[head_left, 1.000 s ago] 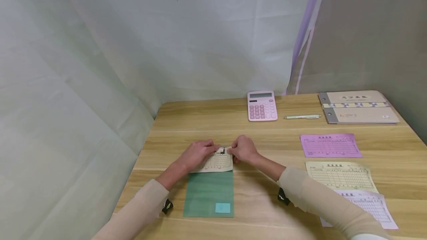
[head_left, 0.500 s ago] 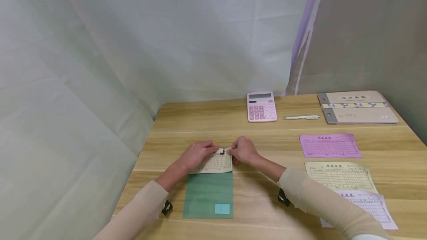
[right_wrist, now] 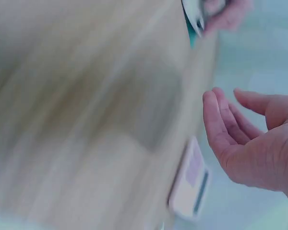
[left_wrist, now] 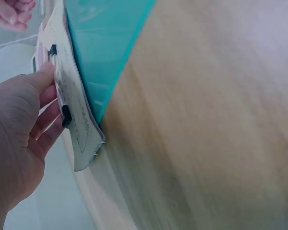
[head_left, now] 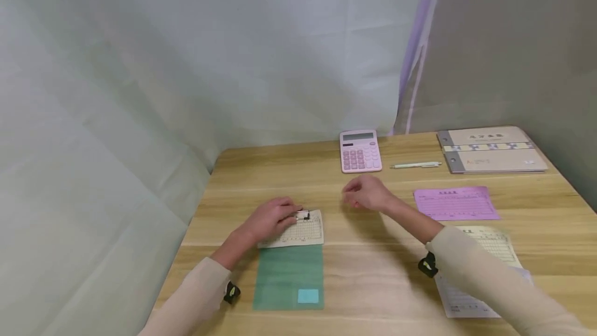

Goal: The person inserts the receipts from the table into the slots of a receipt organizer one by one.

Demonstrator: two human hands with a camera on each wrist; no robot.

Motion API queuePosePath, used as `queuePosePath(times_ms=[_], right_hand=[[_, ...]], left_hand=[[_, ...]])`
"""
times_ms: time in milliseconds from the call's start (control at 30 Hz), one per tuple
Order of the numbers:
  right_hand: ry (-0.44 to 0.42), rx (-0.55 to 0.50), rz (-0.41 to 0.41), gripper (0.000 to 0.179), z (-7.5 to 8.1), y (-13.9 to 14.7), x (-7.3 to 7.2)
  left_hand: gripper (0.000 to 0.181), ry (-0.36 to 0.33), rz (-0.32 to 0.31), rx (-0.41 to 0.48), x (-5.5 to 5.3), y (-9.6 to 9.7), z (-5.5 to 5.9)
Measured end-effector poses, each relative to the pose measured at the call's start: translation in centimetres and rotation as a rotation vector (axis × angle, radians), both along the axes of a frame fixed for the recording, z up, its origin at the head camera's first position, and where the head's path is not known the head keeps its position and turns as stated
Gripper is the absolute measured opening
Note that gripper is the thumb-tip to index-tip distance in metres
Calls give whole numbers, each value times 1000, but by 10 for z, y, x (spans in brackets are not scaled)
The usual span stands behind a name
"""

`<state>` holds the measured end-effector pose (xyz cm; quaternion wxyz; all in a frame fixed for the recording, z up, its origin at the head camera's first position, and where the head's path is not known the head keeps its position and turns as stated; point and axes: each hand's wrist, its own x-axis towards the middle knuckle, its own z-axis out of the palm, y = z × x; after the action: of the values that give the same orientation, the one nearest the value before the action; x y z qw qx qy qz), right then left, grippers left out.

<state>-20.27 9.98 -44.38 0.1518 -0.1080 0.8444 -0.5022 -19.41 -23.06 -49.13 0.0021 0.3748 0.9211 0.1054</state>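
A green clipboard lies at the front middle of the table, a light blue label near its lower right corner. Cream printed slips cover its upper part, under a metal clip with black ends. My left hand pinches the top edge at this clip. In the left wrist view, the thumb lies on the clip and the other fingers reach behind the edge. Right of the clipboard, above the table, my right hand holds nothing; its fingers are loosely bent in the right wrist view.
At the back stand out a pink calculator, a pale green pen and a beige ledger. A purple slip, a yellow slip and a lilac slip lie on the right, the last two partly under the right arm.
My right hand has let go of the slips' upper right corner and moved up and to the right. My left hand stays at the clip. The view has shifted slightly.
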Motion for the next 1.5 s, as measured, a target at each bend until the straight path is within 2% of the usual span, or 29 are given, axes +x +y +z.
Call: queuePosePath(times_ms=[167, 300, 467, 567, 733, 900, 1100, 1367, 1500], right_hand=[[138, 65, 10, 35, 14, 64, 1], [205, 107, 6, 47, 22, 119, 8], [298, 282, -55, 52, 25, 185, 19], [269, 362, -120, 56, 22, 221, 26], [213, 414, -177, 55, 7, 266, 37], [246, 410, -212, 45, -11, 286, 45], [254, 365, -261, 42, -28, 292, 49], [202, 360, -305, 46, -38, 291, 48], [197, 376, -320, 43, -40, 290, 45]], left_hand=[[49, -76, 37, 29, 1, -3, 2], [54, -130, 80, 58, 0, -4, 1], [57, -126, 80, 119, -1, -6, -1], [56, -112, 67, 167, 0, -6, -2], [54, -92, 74, 207, 3, -9, -5], [50, -64, 69, 210, 4, -10, -9], [47, -63, 67, 199, 4, -9, -10], [46, -87, 78, 173, 4, -8, -9], [43, -73, 63, 163, 2, -8, -8]])
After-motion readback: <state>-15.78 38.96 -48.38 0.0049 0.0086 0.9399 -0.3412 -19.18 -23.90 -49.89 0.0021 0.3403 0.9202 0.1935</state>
